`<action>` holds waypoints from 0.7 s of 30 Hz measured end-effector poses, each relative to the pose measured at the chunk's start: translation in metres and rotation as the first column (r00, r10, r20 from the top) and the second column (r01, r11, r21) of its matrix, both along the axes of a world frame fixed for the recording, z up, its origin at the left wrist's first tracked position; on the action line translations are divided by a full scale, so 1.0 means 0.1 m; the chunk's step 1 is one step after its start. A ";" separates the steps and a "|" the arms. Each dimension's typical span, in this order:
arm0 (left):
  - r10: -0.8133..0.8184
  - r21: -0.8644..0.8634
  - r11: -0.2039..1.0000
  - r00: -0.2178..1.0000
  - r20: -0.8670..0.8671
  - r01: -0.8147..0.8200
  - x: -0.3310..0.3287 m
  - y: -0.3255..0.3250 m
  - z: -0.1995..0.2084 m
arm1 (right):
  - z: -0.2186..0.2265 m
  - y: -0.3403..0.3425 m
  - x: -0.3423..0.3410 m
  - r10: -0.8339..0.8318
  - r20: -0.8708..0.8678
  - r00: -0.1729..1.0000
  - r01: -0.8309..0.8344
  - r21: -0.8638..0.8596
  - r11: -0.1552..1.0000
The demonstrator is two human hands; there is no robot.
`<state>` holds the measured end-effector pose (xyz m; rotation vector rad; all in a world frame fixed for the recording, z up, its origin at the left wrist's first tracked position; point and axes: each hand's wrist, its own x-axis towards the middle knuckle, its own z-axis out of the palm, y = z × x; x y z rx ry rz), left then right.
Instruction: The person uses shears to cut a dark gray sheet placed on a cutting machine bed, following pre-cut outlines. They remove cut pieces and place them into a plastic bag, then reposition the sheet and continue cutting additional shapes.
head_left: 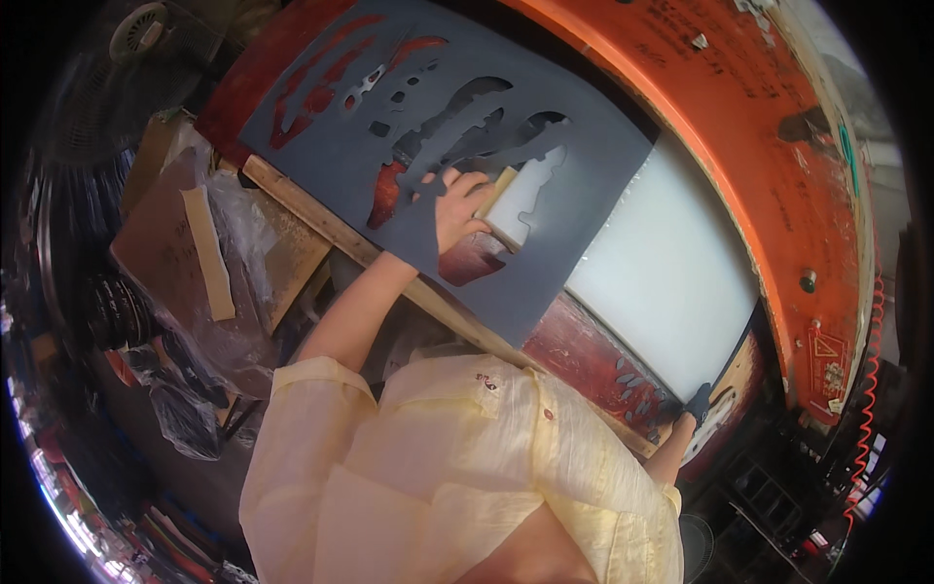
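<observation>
A large dark grey sheet (555, 282) with irregular cut-out openings lies across the work surface. My left forearm passes beneath its near edge, and my left hand (463, 209) shows through one opening. Its bent fingers and thumb grip the end of a pale block (525, 200) with a yellowish side; the sheet partly covers this block. At the lower right, my right hand (686, 424) is closed on a small dark grey piece (699, 399), beside the near corner of a white slab (671, 273). Most of that hand's fingers are hidden.
An orange machine beam (739, 127) arches over the far and right sides. A wooden rail (311, 214) edges the reddish board (593, 341). Brown sheets under clear plastic (185, 263) lie at left, a fan (138, 31) beyond. A coiled red hose (869, 389) hangs right.
</observation>
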<state>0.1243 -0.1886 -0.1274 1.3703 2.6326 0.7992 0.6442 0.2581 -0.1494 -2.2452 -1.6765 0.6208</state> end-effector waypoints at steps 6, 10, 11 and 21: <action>0.087 0.057 0.993 0.974 0.207 -0.101 0.13 0.09 -0.06 | 0.83 -0.71 -0.92 0.305 0.798 0.520 -0.405 -0.084 0.911; 0.120 0.135 0.974 0.922 0.368 -0.181 0.20 0.12 -0.03 | 0.82 -1.32 -1.71 0.742 0.422 0.522 -0.674 -0.330 0.662; 0.078 0.201 0.964 0.909 0.410 -0.173 0.21 0.14 -0.02 | 0.74 -1.39 -1.86 0.816 0.563 0.133 -0.661 -0.563 0.496; 0.116 -0.009 0.989 0.746 0.655 -0.146 -0.05 0.25 -0.09 | 0.67 -1.08 -0.84 0.106 -0.083 0.991 -0.035 0.596 0.802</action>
